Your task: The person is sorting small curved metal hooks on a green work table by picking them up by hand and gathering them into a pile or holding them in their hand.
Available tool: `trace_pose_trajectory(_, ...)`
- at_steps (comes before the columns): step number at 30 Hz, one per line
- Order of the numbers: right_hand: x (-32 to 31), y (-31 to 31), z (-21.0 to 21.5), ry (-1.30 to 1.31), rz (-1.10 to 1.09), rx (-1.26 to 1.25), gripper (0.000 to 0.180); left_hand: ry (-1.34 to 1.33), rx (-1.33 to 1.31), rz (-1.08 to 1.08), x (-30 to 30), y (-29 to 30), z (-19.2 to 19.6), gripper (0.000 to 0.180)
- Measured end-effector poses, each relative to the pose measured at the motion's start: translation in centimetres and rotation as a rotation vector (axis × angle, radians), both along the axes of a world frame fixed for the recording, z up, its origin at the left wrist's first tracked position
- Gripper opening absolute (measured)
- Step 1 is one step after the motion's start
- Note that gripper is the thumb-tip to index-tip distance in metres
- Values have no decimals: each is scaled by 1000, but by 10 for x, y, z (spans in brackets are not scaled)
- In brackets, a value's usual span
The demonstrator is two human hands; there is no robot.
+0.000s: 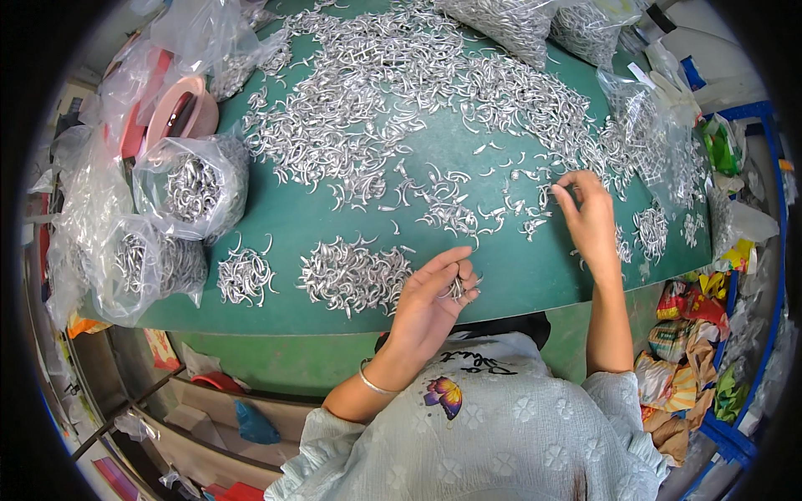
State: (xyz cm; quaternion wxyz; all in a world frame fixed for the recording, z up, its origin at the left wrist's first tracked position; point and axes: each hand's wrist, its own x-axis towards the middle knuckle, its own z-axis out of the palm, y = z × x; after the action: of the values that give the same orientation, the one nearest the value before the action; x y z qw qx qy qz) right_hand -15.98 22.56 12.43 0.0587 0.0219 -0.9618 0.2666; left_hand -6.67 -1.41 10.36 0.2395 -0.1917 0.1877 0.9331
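Small curved silver metal pieces lie on the green table point(493, 288). My left hand point(428, 305), near the table's front edge, is closed around a few curved metal pieces point(456, 289), whose ends stick out between the fingers. Just left of it sits a heap of the same pieces point(352, 274). My right hand point(588, 219) hovers at the right over scattered pieces point(533, 227), its fingers bent and the thumb slightly apart from the index finger. No piece shows between them. A loose cluster point(451, 213) lies between the two hands.
A large spread of metal pieces point(359, 92) covers the far table. Filled clear bags point(196, 188) stand at the left beside a pink container point(200, 104); more bags point(510, 29) stand at the back. Smaller heaps point(245, 275) lie near the front edge. A blue rack point(773, 250) is at the right.
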Motion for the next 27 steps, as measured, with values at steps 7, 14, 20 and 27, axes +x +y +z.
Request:
trace_pose_trajectory(7, -3, -14, -7, 67, 67, 178, 13, -15, 8, -9, -1, 1, 5, 28)
trace_pose_trajectory(14, -1, -1, -2, -395, 240, -1264, 15, 12, 18, -2, 0, -2, 0, 28)
trace_pose_trajectory(20, -23, -36, -5, -785, 385, -1799, 26, 5, 18, -15, 0, -2, 3, 27)
trace_pose_trajectory(27, -37, -92, -2, -315, 280, -357, 14, 11, 38, 1, 0, -5, 1, 27)
